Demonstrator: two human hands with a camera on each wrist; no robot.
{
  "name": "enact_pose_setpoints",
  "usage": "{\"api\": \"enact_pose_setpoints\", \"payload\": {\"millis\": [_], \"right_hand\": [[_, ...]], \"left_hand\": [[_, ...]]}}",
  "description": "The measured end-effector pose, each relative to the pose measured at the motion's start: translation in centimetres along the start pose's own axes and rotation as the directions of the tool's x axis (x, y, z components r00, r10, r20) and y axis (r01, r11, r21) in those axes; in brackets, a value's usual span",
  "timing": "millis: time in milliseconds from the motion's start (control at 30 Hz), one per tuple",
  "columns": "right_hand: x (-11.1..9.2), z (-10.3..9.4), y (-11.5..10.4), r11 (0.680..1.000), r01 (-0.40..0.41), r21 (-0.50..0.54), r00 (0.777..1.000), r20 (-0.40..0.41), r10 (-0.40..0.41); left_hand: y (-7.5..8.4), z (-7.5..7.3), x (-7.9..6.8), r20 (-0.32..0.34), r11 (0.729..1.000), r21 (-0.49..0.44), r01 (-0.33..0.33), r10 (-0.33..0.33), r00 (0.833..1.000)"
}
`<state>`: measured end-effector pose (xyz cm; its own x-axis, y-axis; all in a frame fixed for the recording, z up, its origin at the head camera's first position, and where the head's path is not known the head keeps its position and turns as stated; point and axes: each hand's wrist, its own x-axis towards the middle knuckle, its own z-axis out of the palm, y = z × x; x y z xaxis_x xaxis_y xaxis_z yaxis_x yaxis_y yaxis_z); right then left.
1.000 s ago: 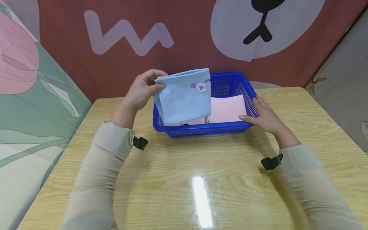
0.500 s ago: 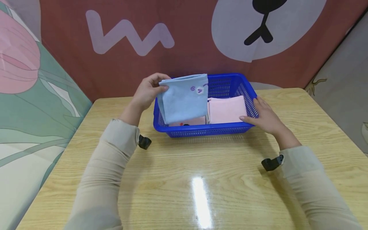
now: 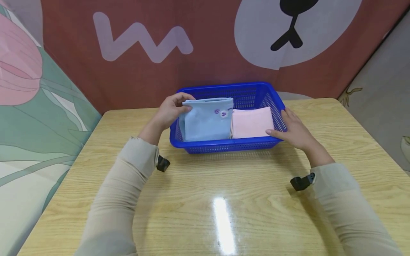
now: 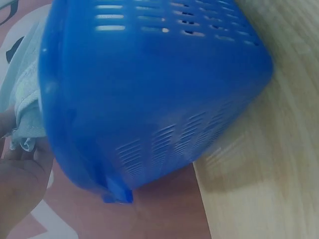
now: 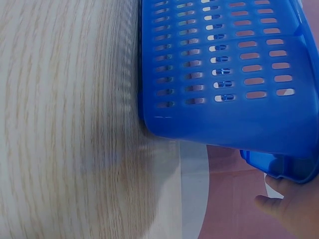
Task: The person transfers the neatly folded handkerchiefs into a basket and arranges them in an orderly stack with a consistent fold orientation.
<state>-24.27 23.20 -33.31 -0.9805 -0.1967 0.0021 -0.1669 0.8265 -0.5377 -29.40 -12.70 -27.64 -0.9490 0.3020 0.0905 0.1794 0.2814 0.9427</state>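
My left hand (image 3: 171, 111) pinches the upper left corner of a folded light blue towel (image 3: 206, 124). White and purple embroidery marks its upper right part. The towel stands upright in the left part of a blue plastic basket (image 3: 224, 142), its lower edge behind the near rim. In the left wrist view the fingers hold the terry towel (image 4: 27, 94) beside the basket's rim. To its right, a folded pink towel (image 3: 253, 122) sits in the basket. My right hand (image 3: 296, 131) grips the basket's near right corner, thumb over the rim and fingers along the right side.
The basket rests on a wood-grain table (image 3: 192, 199) near its far edge. Behind it hangs a reddish-brown printed cloth (image 3: 144, 74). A small black camera sits at each wrist, the left one (image 3: 162, 164) and the right one (image 3: 302, 182).
My left hand has lowered the blue towel and moved slightly right, bringing it down into the basket. It now covers the pink thing with dark and red marks seen earlier. The right hand stays put.
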Motion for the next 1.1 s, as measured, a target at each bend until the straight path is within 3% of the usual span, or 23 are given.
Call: {"api": "enact_pose_setpoints", "payload": {"millis": [367,600,900,1100], "right_hand": [[0.0,0.0,0.2,1.0,0.003,-0.004,1.0,-0.005,-0.003],[0.0,0.0,0.3,1.0,0.002,-0.004,1.0,-0.007,-0.002],[0.1,-0.1,0.2,1.0,-0.004,-0.007,1.0,-0.006,0.004],[0.0,0.0,0.1,1.0,-0.005,0.002,1.0,-0.008,0.005]], "left_hand": [[-1.1,0.5,0.2,0.056,0.999,0.043,-0.01,0.008,0.998],[-1.5,0.9,0.6,0.04,0.994,0.106,0.011,-0.015,0.999],[-1.8,1.3,1.7,-0.019,0.966,0.257,-0.02,0.026,0.999],[-2.1,1.9,2.4,-0.03,0.93,0.366,-0.038,0.053,0.998]]}}
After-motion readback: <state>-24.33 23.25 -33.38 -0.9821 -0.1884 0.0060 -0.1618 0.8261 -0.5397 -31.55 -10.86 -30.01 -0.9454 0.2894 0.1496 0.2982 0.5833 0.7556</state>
